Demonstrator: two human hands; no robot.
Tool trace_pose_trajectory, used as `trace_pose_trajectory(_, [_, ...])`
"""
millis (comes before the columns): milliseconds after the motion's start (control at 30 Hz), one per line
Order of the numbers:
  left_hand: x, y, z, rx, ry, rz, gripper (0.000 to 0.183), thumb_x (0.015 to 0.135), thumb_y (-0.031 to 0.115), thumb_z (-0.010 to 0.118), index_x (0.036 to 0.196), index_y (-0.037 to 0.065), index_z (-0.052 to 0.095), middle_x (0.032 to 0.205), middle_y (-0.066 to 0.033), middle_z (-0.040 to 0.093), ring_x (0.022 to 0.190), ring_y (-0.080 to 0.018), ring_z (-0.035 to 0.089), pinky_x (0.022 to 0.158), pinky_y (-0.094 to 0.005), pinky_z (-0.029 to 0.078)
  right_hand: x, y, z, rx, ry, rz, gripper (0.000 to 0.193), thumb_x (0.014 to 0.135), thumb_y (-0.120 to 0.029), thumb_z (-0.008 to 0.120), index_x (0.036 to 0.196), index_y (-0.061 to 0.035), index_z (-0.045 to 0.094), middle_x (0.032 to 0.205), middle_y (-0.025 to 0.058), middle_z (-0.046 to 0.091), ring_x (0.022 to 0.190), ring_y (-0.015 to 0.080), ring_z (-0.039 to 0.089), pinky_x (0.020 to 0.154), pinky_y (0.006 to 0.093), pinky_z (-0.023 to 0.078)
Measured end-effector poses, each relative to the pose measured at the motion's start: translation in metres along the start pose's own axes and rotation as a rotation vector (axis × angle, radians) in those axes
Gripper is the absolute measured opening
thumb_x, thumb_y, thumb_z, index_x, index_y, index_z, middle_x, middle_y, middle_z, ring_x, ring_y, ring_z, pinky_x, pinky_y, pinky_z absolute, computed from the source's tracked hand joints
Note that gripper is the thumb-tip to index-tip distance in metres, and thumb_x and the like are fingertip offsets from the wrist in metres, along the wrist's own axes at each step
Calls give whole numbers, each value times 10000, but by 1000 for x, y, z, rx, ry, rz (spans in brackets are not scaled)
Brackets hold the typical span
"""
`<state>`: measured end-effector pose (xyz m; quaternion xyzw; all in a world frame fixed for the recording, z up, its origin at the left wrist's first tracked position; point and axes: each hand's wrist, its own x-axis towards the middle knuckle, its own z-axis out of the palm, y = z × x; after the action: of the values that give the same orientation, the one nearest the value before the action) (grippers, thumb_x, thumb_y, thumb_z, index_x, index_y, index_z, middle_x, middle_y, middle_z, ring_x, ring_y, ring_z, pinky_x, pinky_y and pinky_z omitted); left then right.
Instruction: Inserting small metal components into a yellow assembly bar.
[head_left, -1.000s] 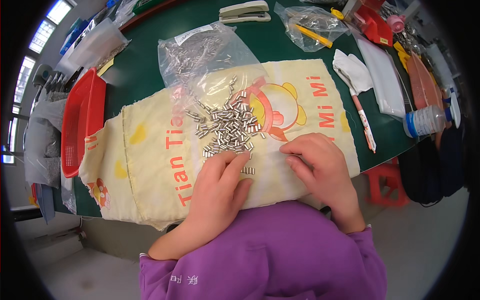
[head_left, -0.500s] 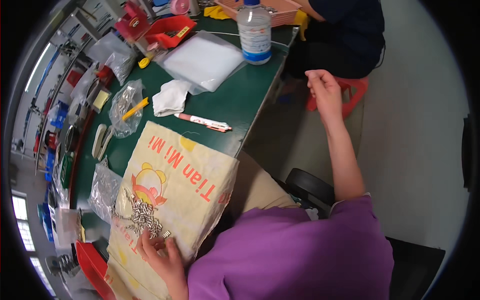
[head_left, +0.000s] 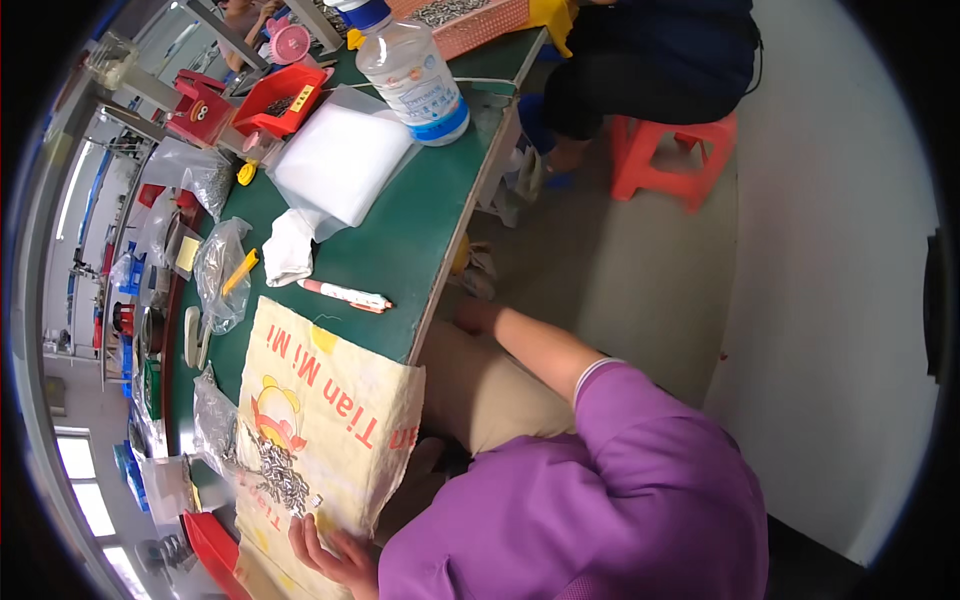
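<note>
A pale yellow cloth (head_left: 352, 385) with a printed cartoon figure and red lettering lies at the table's near edge. On it is a heap of small silvery metal cylinders (head_left: 284, 480), with a few lined up at its near right side. My left hand (head_left: 332, 555) rests on the cloth just below the heap, fingers stretched out and fingertips close to those few cylinders. My right hand (head_left: 478, 316) is down by my knee beside the table edge, its fingers mostly hidden. A clear plastic bag (head_left: 214, 425) lies against the cloth's left side.
On the green table (head_left: 385, 250) are a pen (head_left: 346, 296), a white cloth (head_left: 289, 248), a stack of plastic sheets (head_left: 335, 160), a large bottle (head_left: 415, 85), a red bin (head_left: 280, 100) and a stapler (head_left: 197, 338). A person sits on a red stool (head_left: 672, 160) beyond.
My right hand has dropped from raised out at the right to beside my knee. My left hand stays by the metal cylinders. The view has shifted and turned.
</note>
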<state>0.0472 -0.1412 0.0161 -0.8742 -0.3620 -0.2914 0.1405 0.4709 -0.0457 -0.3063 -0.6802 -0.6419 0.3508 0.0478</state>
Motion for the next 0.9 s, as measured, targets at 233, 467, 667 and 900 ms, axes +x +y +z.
trace_pose_trajectory(233, [-6, 17, -6, -105, -79, -49, 379, 990, 77, 626, 1336, -39, 523, 1344, -261, 516, 1225, -362, 550, 1034, -433, 511, 12, 5, -15, -17, 217, -91, 372, 910, -358, 599, 1079, -69, 762, 1144, 147, 748, 1038, 316, 709, 849, 455, 568])
trace_pose_trajectory(467, [-22, 13, -6, -26, -110, -52, 351, 987, -19, 592, 1331, -24, 526, 1412, -223, 509, 1254, -354, 538, 1017, -386, 533, 28, 35, -6, -129, 283, -267, 384, 912, -375, 603, 1083, -69, 760, 1125, 147, 751, 1024, 312, 713, 847, 452, 567])
trace_pose_trajectory(667, [-12, 14, -2, -79, 34, -84, 288, 796, -106, 551, 1065, -14, 592, 1178, -242, 634, 1005, -361, 650, 858, -438, 541, -4, 98, -4, -236, 269, -376, 395, 914, -391, 606, 1086, -69, 759, 1108, 147, 754, 1011, 308, 716, 846, 449, 566])
trace_pose_trajectory(900, [7, 16, -6, -122, 47, -63, 283, 739, -43, 700, 1010, 18, 642, 1123, -163, 674, 910, -335, 703, 755, -405, 571, -51, 146, -17, -330, 143, -563, 408, 916, -408, 610, 1090, -69, 757, 1088, 147, 758, 996, 304, 720, 844, 446, 565])
